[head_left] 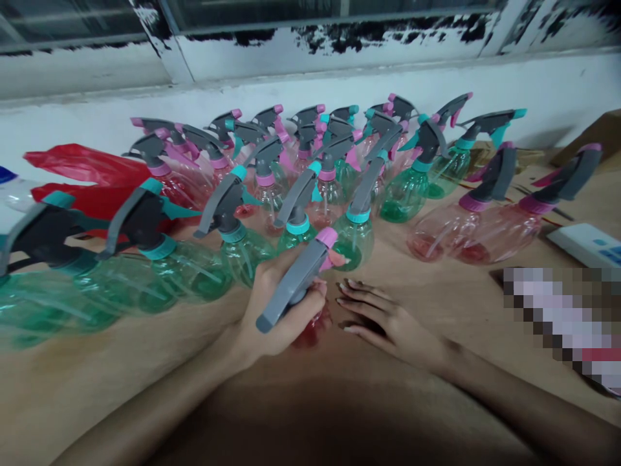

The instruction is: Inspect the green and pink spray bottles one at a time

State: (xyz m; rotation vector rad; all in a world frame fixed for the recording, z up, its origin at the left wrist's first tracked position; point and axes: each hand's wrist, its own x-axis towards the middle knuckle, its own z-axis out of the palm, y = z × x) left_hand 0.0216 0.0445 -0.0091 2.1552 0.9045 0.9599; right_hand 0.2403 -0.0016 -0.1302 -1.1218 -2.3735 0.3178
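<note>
My left hand (276, 317) is wrapped round the neck of a pink spray bottle (297, 278) with a grey head and pink nozzle. Most of that bottle's body is hidden behind the fingers; a bit of red shows below them. To its right, my right hand (395, 323) lies on the wooden table (369, 414), fingers stretched out and holding nothing. Just beyond the hands stand a green spray bottle (356, 239) with a turquoise collar and another green spray bottle (298, 233), partly covered by my left hand.
Several more green spray bottles (184, 272) line the left side. Pink spray bottles (441, 230) stand at right. Rows of mixed bottles fill the back by the white wall (272, 90). A red plastic bag (92, 175) lies far left, a white box (587, 243) at right.
</note>
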